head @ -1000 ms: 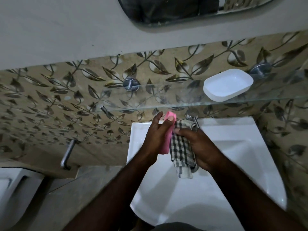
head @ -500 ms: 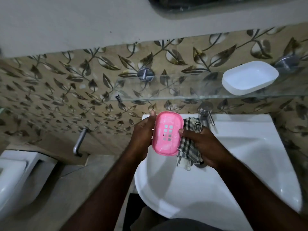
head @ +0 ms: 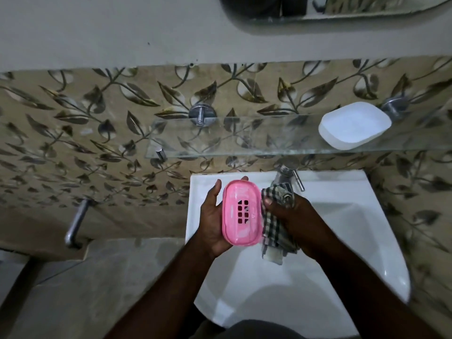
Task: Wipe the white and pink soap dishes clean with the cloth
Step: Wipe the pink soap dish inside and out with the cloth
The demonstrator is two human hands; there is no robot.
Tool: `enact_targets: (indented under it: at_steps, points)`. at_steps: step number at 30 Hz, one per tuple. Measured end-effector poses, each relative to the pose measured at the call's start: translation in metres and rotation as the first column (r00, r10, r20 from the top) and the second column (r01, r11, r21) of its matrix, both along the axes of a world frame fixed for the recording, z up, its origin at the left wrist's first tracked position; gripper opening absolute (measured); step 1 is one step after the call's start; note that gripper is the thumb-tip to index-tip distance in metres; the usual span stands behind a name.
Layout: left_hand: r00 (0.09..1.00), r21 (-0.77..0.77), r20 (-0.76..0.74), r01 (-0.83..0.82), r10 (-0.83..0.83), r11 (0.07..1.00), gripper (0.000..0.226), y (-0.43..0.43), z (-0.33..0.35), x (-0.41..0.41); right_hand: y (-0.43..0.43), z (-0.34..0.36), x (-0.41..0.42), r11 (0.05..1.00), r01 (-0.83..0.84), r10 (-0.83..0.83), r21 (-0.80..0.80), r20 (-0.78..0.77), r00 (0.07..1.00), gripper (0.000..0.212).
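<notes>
Pink dish looks light, stiff, prob slick plastic; left grip cups its edges, right grip pinches cloth beside it.

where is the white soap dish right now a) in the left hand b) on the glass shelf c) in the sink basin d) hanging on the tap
b: the white soap dish rests on the glass shelf, while the left hand holds the pink soap dish and the right hand grips the cloth.
</notes>
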State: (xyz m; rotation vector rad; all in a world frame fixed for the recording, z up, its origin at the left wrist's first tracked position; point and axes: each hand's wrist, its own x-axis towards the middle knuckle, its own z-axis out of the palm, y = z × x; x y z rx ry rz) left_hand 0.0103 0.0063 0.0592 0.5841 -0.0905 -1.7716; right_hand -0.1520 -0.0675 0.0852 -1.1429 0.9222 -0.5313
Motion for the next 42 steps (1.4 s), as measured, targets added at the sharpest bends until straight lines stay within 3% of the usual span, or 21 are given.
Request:
enact_targets:
  at_steps: [3, 5, 7, 8, 10, 13, 19, 22, 24, 26, 29, 32, 35, 37, 38, 40, 42]
  points:
    - [1.0, -0.012, 0.021, 0.019, -0.019, 1.0, 0.078, -0.001, -0.006, 0.005, -0.004, 0.007, -0.009, 0.995, 0.103, -0.103, -0.003, 0.001, 0.995, 0.013]
    - [0.997, -0.011, 0.076, 0.011, -0.01, 1.0, 0.076, -0.004, 0.0, 0.008, -0.01, 0.005, -0.015, 0.971, 0.195, -0.21, -0.139, -0.108, 0.972, 0.011]
    - [0.969, -0.018, 0.246, 0.002, 0.003, 1.0, 0.064, -0.005, 0.001, 0.007, -0.012, 0.006, -0.017, 0.951, 0.219, -0.252, -0.217, -0.134, 0.959, 0.013]
    - [0.916, -0.01, 0.402, -0.011, 0.015, 1.0, 0.06, -0.006, 0.002, 0.007, -0.013, 0.01, -0.016, 0.946, 0.217, -0.253, -0.24, -0.133, 0.958, 0.015]
    - [0.718, -0.055, 0.696, 0.032, 0.015, 0.998, 0.064, -0.008, 0.007, 0.004, -0.012, 0.018, -0.013, 0.934, 0.195, -0.248, -0.298, -0.152, 0.957, 0.016]
    - [0.443, -0.064, 0.896, 0.134, -0.002, 0.989, 0.072, -0.012, 0.007, 0.004, -0.014, 0.027, -0.005, 0.911, 0.138, -0.23, -0.388, -0.201, 0.952, 0.015]
    - [0.233, -0.003, 0.97, 0.319, -0.076, 0.948, 0.081, -0.017, 0.004, 0.008, -0.016, 0.039, 0.01, 0.825, -0.056, -0.197, -0.563, -0.379, 0.904, 0.008]
    - [0.146, 0.02, 0.985, 0.431, -0.091, 0.902, 0.077, -0.021, 0.005, 0.005, -0.015, 0.041, 0.024, 0.666, -0.363, -0.204, -0.652, -0.627, 0.752, 0.006]
    - [0.114, 0.035, 0.989, 0.448, -0.096, 0.893, 0.053, -0.022, 0.006, 0.004, -0.011, 0.043, 0.033, 0.613, -0.487, -0.192, -0.622, -0.715, 0.672, 0.011]
    - [0.103, 0.059, 0.988, 0.447, -0.117, 0.892, 0.028, -0.022, 0.004, 0.004, -0.008, 0.046, 0.04, 0.594, -0.542, -0.14, -0.595, -0.739, 0.658, 0.016]
    - [0.113, 0.078, 0.983, 0.458, -0.144, 0.886, 0.032, -0.024, -0.002, 0.007, -0.004, 0.051, 0.047, 0.574, -0.627, -0.02, -0.527, -0.774, 0.632, 0.017]
    - [0.022, 0.204, 0.971, 0.441, -0.238, 0.874, 0.04, -0.024, -0.004, 0.011, -0.004, 0.052, 0.051, 0.526, -0.693, 0.064, -0.493, -0.79, 0.61, 0.005]
    - [0.167, 0.191, 0.956, 0.271, -0.241, 0.944, 0.056, -0.023, -0.009, 0.016, -0.004, 0.057, 0.048, 0.606, -0.662, 0.269, -0.442, -0.669, 0.693, 0.028]
    - [0.483, 0.15, 0.855, 0.121, -0.19, 0.981, 0.039, -0.024, -0.009, 0.02, -0.003, 0.06, 0.041, 0.727, -0.525, 0.315, -0.443, -0.464, 0.828, 0.023]
    - [0.612, 0.145, 0.773, 0.085, -0.167, 0.986, 0.029, -0.027, -0.013, 0.021, -0.004, 0.061, 0.036, 0.796, -0.412, 0.272, -0.443, -0.348, 0.897, 0.015]
    - [0.882, 0.181, 0.467, -0.029, -0.06, 0.983, 0.056, -0.03, -0.018, 0.024, -0.009, 0.057, 0.027, 0.904, -0.161, 0.084, -0.396, -0.205, 0.975, 0.008]
    - [0.968, 0.181, 0.249, -0.078, 0.031, 0.98, 0.074, -0.027, -0.021, 0.025, -0.013, 0.049, 0.017, 0.928, -0.022, -0.056, -0.371, -0.199, 0.978, 0.015]
